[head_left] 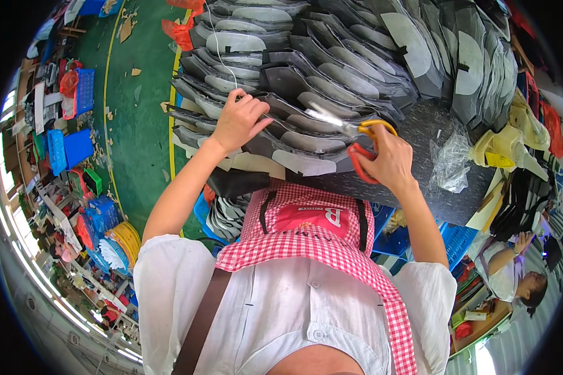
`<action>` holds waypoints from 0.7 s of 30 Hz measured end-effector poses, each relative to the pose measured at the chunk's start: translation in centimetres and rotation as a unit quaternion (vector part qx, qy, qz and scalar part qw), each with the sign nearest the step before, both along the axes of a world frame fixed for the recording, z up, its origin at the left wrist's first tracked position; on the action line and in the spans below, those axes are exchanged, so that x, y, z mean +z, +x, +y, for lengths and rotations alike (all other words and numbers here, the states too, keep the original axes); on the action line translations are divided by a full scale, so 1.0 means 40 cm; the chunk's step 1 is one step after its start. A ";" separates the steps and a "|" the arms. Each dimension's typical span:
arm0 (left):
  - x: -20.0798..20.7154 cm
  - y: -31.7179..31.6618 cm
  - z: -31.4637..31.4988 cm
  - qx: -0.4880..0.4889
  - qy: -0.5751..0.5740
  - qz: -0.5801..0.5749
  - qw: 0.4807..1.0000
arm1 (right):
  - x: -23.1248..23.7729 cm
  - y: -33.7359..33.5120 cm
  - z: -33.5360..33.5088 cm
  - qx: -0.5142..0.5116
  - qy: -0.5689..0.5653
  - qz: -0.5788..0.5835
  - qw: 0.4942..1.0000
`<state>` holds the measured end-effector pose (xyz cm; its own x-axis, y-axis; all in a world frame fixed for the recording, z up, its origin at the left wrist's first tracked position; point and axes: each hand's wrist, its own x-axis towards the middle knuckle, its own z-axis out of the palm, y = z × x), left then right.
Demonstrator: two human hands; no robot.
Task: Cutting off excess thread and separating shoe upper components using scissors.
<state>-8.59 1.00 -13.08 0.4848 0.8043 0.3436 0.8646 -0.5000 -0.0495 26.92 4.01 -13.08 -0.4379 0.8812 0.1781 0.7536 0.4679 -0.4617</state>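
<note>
My right hand (391,159) grips a pair of scissors (350,128) with orange and red handles, the blades pointing left over the stacked pieces. My left hand (238,119) pinches a thin white thread (222,53) that runs up across the rows. Its fingers rest on a dark grey cut piece (281,134) with a pale lining. Many such overlapping pieces (331,62) lie in rows on a dark speckled table (431,131).
A crumpled clear plastic bag (450,159) and yellowish shaped parts (507,144) lie at the table's right end. Blue crates (78,147) and scraps sit on the green floor at left. Another person (513,275) is seated at lower right.
</note>
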 end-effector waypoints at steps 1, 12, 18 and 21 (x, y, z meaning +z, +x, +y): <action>0.014 -0.005 -0.004 -0.016 -0.033 -0.038 0.999 | 0.025 -0.024 0.003 0.056 0.052 0.008 0.997; 0.064 0.044 -0.062 0.015 -0.107 -0.297 0.949 | -0.004 -0.085 0.017 0.118 0.019 -0.055 0.991; 0.138 0.202 0.007 -0.109 -0.102 -0.394 0.907 | 0.093 -0.205 -0.010 0.032 -0.415 0.533 0.736; 0.175 0.179 0.128 -0.134 -0.094 -0.316 0.934 | 0.116 -0.255 0.028 -0.039 -0.263 0.613 0.744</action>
<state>-1.44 6.12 -6.08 0.4258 0.7582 0.4938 0.5337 -0.6511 0.5396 16.72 5.12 -8.45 -0.1734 0.9846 0.0233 -0.3699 -0.0432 -0.9280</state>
